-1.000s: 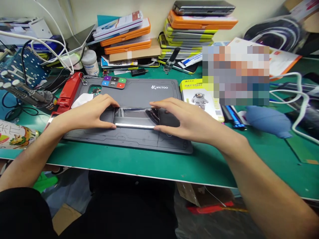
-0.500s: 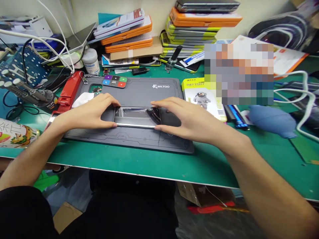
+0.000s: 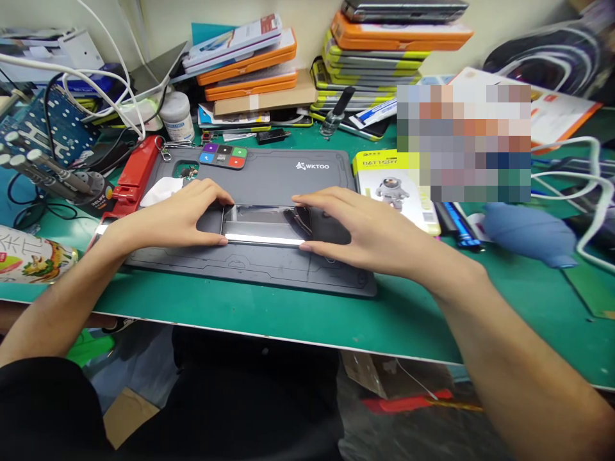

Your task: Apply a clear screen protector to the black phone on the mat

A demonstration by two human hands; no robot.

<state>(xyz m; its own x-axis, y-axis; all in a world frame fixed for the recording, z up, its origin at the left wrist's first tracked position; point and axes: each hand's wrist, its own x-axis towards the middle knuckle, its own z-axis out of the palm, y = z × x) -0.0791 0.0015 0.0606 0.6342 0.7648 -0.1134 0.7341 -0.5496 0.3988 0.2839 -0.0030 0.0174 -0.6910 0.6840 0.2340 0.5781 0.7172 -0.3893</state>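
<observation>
A smartphone [image 3: 262, 224] with a dark, glossy, reflecting face lies lengthwise over the dark grey work mat [image 3: 269, 177]. My left hand [image 3: 187, 214] grips its left end, thumb on the near edge and fingers at the far edge. At the right end, my right hand [image 3: 343, 221] holds it the same way between thumb and fingers. Beyond my left hand, a small card with coloured squares [image 3: 223, 156] rests on the mat. A crumpled white tissue [image 3: 163, 190] sits beside my left wrist.
Right of the mat lies a yellow-and-white battery box [image 3: 396, 186], with a blue air blower [image 3: 528, 232] further right. A red clamp-like tool [image 3: 137, 173] and a screwdriver holder [image 3: 96, 195] stand left. Orange cases [image 3: 254, 61] are stacked behind. A can [image 3: 36, 254] lies at the left edge.
Both hands keep their hold on the smartphone. It looks tilted slightly, and the bright reflection along its near side has grown wider. The whole view has shifted slightly.
</observation>
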